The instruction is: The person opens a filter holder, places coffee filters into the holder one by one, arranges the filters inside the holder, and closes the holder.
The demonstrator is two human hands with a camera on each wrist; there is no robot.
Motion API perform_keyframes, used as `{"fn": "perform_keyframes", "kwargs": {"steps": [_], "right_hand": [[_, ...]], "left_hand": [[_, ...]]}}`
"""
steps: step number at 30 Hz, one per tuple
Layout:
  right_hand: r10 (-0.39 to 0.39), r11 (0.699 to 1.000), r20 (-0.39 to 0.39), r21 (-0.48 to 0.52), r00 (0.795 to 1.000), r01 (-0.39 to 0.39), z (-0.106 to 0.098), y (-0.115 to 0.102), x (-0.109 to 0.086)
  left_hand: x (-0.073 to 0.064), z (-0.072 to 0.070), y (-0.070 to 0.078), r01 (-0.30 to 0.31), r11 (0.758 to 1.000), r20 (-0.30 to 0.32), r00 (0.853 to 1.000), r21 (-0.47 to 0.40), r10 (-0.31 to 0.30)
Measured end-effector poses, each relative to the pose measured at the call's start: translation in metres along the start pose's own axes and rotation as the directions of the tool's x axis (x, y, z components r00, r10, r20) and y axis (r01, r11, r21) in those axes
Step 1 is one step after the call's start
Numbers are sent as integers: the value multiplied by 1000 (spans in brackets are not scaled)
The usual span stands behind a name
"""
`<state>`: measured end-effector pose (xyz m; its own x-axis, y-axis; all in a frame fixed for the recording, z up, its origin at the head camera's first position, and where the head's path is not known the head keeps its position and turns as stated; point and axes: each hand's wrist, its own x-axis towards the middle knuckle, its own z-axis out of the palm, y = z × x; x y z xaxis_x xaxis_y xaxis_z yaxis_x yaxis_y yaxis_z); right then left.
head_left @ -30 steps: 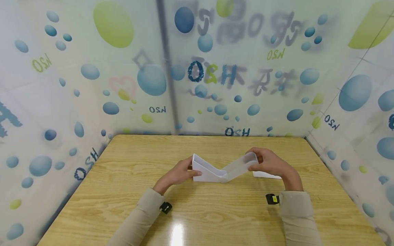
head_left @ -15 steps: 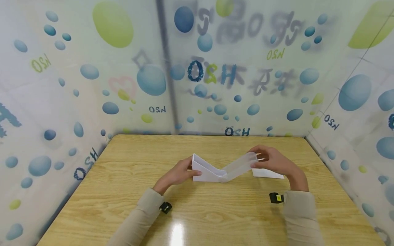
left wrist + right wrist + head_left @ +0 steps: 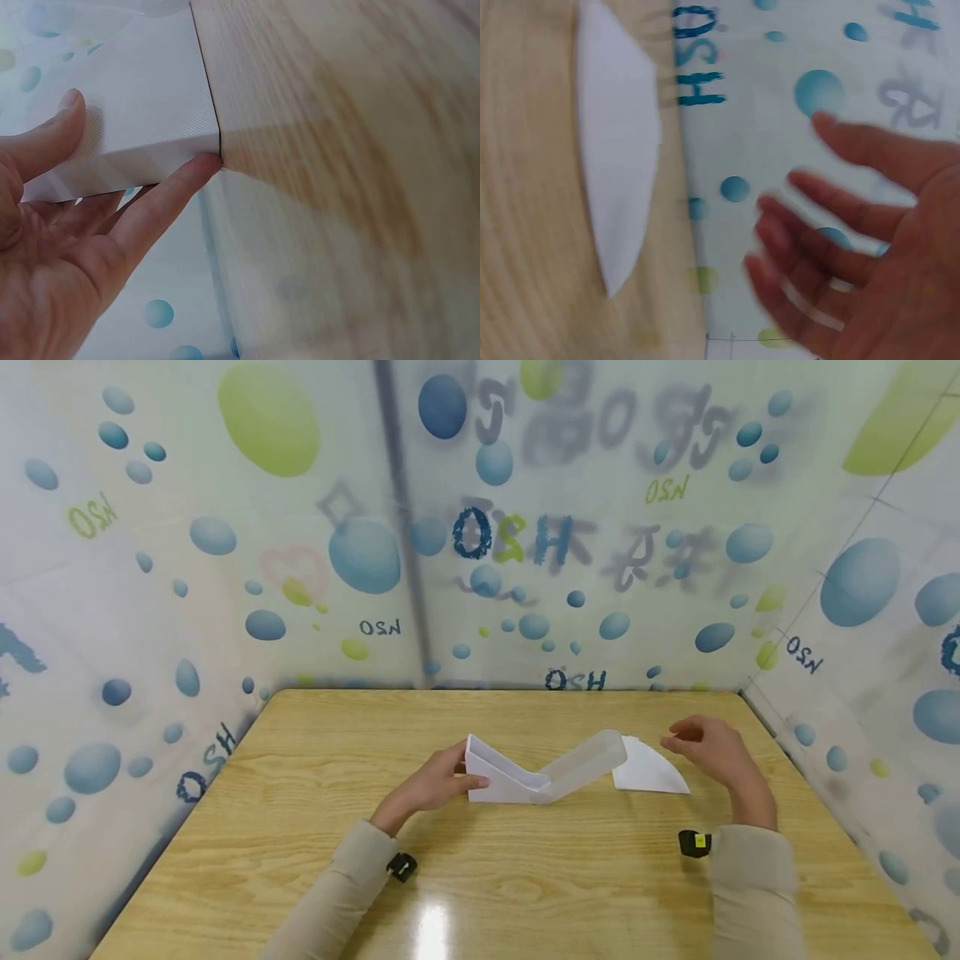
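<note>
A white wedge-shaped box stands on the table, its slanted top open. My left hand grips its left end, thumb on the near face and fingers behind. In the left wrist view, the thumb and fingers hold the white box at a corner. From its right end a translucent lid-like trough rises at a slant, untouched by either hand. My right hand hovers with loosely bent fingers, holding nothing. Nearest it lies a white fan-shaped piece, also seen as a pale sheet in the right wrist view.
A wood-grain table carries everything. Behind it and along both sides hang printed curtains with blue and green dots. A small black device is worn at the right cuff, and another at the left.
My right hand has let go of the translucent trough and moved right, past the white fan-shaped piece, which now shows more fully. The left hand and the box have stayed in place.
</note>
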<state>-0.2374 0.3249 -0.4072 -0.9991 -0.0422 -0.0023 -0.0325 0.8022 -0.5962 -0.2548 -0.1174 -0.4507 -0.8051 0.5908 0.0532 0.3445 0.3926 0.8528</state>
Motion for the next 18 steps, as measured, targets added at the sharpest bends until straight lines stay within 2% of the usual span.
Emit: {"fn": "perform_keyframes", "kwargs": {"steps": [3, 6, 13, 18], "right_hand": [[81, 994, 78, -76, 994, -75, 6, 9, 5], [151, 985, 130, -109, 980, -137, 12, 10, 9], [265, 961, 130, -116, 955, -251, 26, 11, 12], [296, 951, 127, -136, 947, -279, 32, 12, 14]], "left_hand": [[0, 0, 1, -2, 1000, -3, 1000, 3, 2], [0, 0, 1, -4, 1000, -2, 1000, 1, 4], [0, 0, 1, 1, 1000, 6, 1000, -10, -1], [0, 0, 2, 5, 1000, 9, 1000, -13, -5]]}}
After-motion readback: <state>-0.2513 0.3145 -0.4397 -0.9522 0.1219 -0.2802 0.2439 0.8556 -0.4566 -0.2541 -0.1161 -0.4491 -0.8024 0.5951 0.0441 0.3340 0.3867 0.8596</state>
